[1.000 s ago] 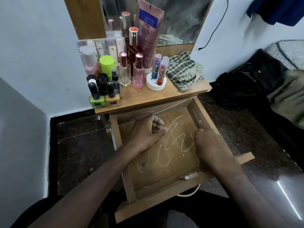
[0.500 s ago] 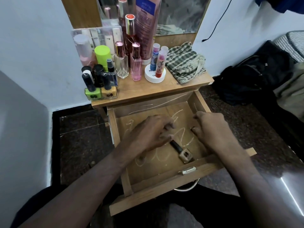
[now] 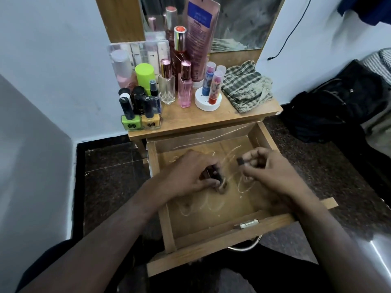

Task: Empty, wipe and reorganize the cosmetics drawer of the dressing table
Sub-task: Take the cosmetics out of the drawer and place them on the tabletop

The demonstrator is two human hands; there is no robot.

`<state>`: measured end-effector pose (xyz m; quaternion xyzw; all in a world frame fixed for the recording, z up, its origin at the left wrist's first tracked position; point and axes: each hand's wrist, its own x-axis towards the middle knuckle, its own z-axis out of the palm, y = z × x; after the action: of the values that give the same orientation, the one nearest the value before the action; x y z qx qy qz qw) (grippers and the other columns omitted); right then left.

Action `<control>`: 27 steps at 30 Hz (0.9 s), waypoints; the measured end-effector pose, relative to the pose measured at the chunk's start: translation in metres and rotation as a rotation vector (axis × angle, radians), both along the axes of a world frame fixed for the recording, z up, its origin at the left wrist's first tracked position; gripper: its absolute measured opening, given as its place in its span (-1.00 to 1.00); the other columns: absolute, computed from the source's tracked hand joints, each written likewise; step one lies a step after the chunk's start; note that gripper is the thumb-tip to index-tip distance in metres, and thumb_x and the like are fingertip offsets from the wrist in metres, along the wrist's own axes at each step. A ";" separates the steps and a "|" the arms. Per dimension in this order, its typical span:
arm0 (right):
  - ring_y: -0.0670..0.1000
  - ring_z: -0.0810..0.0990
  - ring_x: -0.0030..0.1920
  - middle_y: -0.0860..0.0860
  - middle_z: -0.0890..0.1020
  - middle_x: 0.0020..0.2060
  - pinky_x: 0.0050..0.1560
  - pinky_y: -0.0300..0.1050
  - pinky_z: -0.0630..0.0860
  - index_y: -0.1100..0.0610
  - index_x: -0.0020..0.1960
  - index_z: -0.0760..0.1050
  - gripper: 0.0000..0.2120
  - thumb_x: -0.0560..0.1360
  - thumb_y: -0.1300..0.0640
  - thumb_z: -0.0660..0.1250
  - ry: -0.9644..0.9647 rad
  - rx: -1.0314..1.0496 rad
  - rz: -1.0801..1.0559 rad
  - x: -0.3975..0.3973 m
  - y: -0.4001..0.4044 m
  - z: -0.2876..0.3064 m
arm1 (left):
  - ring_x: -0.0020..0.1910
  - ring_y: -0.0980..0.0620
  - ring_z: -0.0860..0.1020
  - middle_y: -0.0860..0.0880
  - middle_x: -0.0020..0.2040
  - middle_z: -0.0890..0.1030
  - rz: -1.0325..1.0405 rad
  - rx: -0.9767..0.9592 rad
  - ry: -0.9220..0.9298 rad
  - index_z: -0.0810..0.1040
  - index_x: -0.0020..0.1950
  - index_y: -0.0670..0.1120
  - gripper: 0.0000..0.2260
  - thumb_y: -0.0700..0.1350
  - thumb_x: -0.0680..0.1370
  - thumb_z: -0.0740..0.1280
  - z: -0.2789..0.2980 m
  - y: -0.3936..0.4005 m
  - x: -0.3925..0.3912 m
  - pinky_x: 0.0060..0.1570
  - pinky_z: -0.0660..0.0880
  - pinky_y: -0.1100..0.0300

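Note:
The wooden drawer (image 3: pixel 213 235) of the dressing table stands pulled out, its floor marked with pale scribbles. My left hand (image 3: pixel 190 176) is inside it, fingers curled round a dark-capped nail polish bottle (image 3: pixel 221 185) whose tan base pokes out by the thumb. My right hand (image 3: pixel 268 172) hovers over the drawer's right half and pinches a small dark item (image 3: pixel 240 161), mostly hidden by the fingers. On the tabletop (image 3: pixel 211 119) stand many cosmetics: green and yellow nail polishes (image 3: pixel 140 120), perfume bottles (image 3: pixel 185 89), a pink tube (image 3: pixel 201 39).
A checked cloth (image 3: pixel 247 87) lies crumpled on the tabletop's right end. A white jar (image 3: pixel 206 101) carries lip balm sticks. A mirror (image 3: pixel 239 22) rises behind. A black bag (image 3: pixel 334 106) sits on the dark floor to the right. White walls close in on the left.
A nail polish bottle lay loose on the drawer floor half a second ago; my left hand has now closed on it. My right hand has lifted a small dark item.

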<state>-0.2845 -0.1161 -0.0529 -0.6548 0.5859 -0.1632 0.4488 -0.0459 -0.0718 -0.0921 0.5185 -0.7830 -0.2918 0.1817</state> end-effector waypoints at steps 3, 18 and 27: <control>0.01 0.68 -0.18 0.13 0.65 -0.17 -0.06 -0.05 0.74 0.30 0.14 0.59 -0.88 0.62 0.37 0.35 -0.374 0.083 -0.138 0.008 0.005 0.010 | -0.09 0.23 0.62 0.17 -0.05 0.66 0.111 0.012 0.170 0.69 0.08 0.10 -0.85 -0.02 0.54 0.56 0.007 0.008 -0.005 -0.10 0.60 0.22; -0.17 0.68 -0.12 -0.13 0.68 -0.09 -0.07 -0.29 0.65 0.06 0.22 0.58 -0.66 0.50 0.18 0.58 -0.181 -0.735 0.042 0.163 -0.010 0.046 | 0.08 -0.01 0.63 -0.03 0.17 0.65 0.120 -0.016 -0.168 0.56 0.28 -0.03 -0.72 0.09 0.65 0.37 0.012 0.020 -0.005 0.07 0.62 -0.03; -0.21 0.71 -0.04 -0.13 0.71 -0.08 0.00 -0.33 0.65 0.13 0.15 0.59 -0.74 0.51 0.21 0.57 -0.183 -0.702 0.094 0.172 -0.012 0.035 | 0.15 -0.10 0.62 -0.11 0.24 0.63 0.074 -0.014 -0.246 0.52 0.34 -0.09 -0.61 0.13 0.64 0.39 0.015 0.020 -0.004 0.09 0.61 -0.11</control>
<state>-0.1120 -0.1284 -0.0182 -0.7777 0.4209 -0.3915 0.2544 -0.0499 -0.0516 -0.0769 0.5777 -0.7816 -0.2137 0.0985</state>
